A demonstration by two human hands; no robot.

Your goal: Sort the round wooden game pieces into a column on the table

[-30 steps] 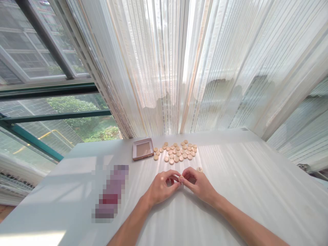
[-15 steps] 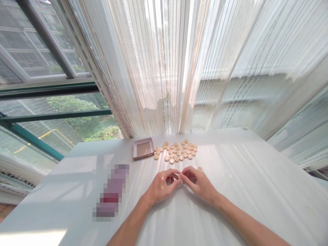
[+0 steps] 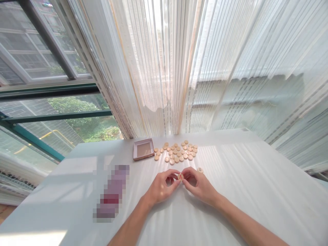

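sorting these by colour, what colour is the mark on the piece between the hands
The mark is red; the head view shows it best.

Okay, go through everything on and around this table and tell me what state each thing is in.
Left hand: pinching the red-marked piece
Right hand: pinching the same piece
Red-marked piece: held between both hands, character showing
Dark-marked piece: flat on the table, character up
Unmarked-looking pieces: loosely grouped, flat
Shallow box: open side up
Curtain: hanging, left window uncovered
Purple item: pixelated, cannot tell
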